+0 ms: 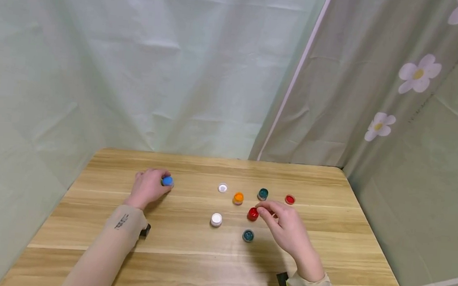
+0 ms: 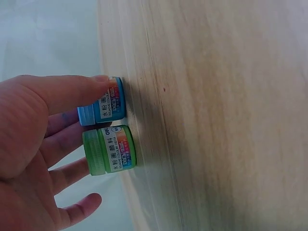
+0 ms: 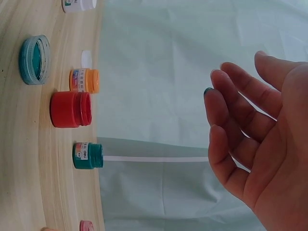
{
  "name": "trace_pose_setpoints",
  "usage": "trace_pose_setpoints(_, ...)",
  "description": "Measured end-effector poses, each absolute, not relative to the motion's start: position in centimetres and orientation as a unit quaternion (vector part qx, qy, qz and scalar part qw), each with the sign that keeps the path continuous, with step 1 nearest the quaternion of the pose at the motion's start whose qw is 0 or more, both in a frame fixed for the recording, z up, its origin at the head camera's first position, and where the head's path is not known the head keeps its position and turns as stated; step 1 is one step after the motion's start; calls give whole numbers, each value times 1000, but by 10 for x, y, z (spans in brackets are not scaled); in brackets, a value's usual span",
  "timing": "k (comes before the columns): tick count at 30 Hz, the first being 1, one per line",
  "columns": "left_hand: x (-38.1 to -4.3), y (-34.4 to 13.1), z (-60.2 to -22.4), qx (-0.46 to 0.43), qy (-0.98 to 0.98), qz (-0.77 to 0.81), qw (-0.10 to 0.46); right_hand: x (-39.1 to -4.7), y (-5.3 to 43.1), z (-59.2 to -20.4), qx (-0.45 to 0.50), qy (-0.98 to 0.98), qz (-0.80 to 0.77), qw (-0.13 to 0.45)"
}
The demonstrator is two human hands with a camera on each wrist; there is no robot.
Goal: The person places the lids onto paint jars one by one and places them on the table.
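At the left of the table, my left hand [image 1: 150, 187] grips a small blue paint jar [image 2: 117, 98] between thumb and fingers. A green paint jar [image 2: 113, 149] stands beside it in the left wrist view, in front of the fingers. My right hand [image 1: 286, 228] is raised over the table with its fingers loosely bent and nothing in them. One fingertip carries a dark green smear [image 3: 208, 90]. Nearest to that hand is an open red paint jar [image 1: 253, 214]. Behind it stands an open teal paint jar [image 1: 263, 194].
Nearby are an orange jar [image 1: 238, 198] and a white jar [image 1: 216, 220]. A teal lid [image 1: 248, 235] lies in front, a red lid [image 1: 290, 199] at right, and a white lid [image 1: 222, 188] farther back. Curtains [image 1: 202, 69] hang behind the wooden table [image 1: 187, 265].
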State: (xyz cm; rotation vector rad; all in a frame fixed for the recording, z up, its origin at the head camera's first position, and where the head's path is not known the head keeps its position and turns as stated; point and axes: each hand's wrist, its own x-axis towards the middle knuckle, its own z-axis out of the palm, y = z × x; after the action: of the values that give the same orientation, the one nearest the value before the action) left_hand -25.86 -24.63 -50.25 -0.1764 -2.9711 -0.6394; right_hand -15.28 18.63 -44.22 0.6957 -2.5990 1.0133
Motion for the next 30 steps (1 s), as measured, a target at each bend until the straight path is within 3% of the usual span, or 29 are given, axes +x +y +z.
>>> trace_pose_setpoints(20,-254,-247,-500,-62,-969,-233,43,-153,190,-442,241,-895,354,126)
trace_pose_setpoints(30,-233,-244,-491,-54,-944,-313,85,-156,195,-443,234,-896,356,124)
